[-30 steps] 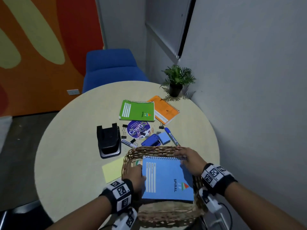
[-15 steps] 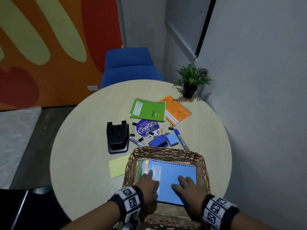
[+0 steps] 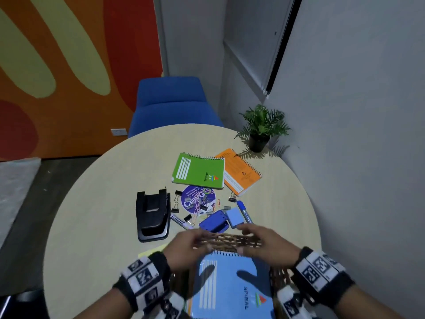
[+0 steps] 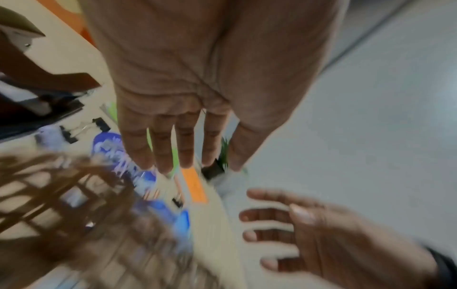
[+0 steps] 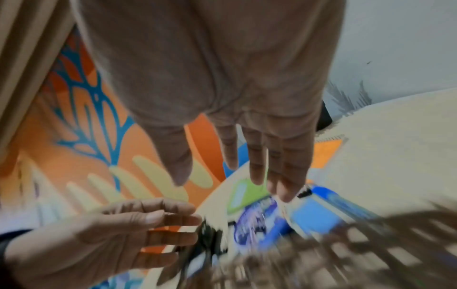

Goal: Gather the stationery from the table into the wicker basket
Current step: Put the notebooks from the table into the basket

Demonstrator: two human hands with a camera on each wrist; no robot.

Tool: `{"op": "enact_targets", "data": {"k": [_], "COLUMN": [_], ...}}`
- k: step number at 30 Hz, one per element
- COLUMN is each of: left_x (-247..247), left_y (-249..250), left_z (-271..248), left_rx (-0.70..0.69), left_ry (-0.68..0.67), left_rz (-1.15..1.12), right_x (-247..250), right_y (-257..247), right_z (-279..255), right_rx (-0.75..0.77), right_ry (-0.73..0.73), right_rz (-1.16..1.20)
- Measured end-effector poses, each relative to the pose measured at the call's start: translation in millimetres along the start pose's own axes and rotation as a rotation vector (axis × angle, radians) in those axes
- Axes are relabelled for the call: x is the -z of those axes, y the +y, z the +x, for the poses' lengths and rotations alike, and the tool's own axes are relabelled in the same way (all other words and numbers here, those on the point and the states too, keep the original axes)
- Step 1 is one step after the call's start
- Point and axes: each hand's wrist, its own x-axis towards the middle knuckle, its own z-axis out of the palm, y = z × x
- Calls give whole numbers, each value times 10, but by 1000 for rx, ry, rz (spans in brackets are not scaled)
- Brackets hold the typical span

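Observation:
A blue spiral notebook [image 3: 230, 286] lies flat inside the wicker basket [image 3: 232, 241] at the near table edge. Both hands hover over the basket's far rim, empty, with fingers stretched out. My left hand [image 3: 193, 244] [image 4: 173, 152] is on the left and my right hand [image 3: 259, 240] [image 5: 247, 166] on the right, and neither touches anything. Beyond the rim lie a blue stapler [image 3: 215, 223], a light blue pad [image 3: 235, 216], a blue marker [image 3: 245, 211], a round purple sticker [image 3: 197, 200], binder clips [image 3: 176, 203], a green notebook [image 3: 199, 171] and an orange notebook [image 3: 241, 174].
A black hole punch [image 3: 153, 215] sits left of the small items. A yellow sticky pad [image 3: 151, 251] peeks out by the basket's left side. A potted plant [image 3: 262, 127] stands at the table's far right by the wall. A blue chair [image 3: 172, 104] is behind the round table [image 3: 92, 215].
Both hands have lifted off the blue notebook, which stays in the basket, and moved forward to the basket's far rim. The head view has tilted upward.

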Motion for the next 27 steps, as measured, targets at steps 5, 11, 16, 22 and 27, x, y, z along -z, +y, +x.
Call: {"op": "enact_targets", "data": {"k": [5, 11, 16, 22, 27], "left_x": [965, 1467, 1387, 1316, 1293], "left_y": [127, -273, -561, -439, -98], "left_z": [1171, 2163, 2507, 2538, 2188], "left_rx": [225, 505, 593, 507, 394], "left_ry": [334, 400, 353, 218, 342], "left_rz": [-671, -154, -13, 313, -487], "right_x": [587, 639, 636, 590, 636], "right_y": [-291, -82, 46, 74, 27], "right_z": [1088, 2165, 2557, 2837, 2627], "right_rx": [-142, -523, -594, -587, -385], "right_ry": [249, 291, 289, 281, 393], "right_rz": [644, 923, 762, 570, 518]}}
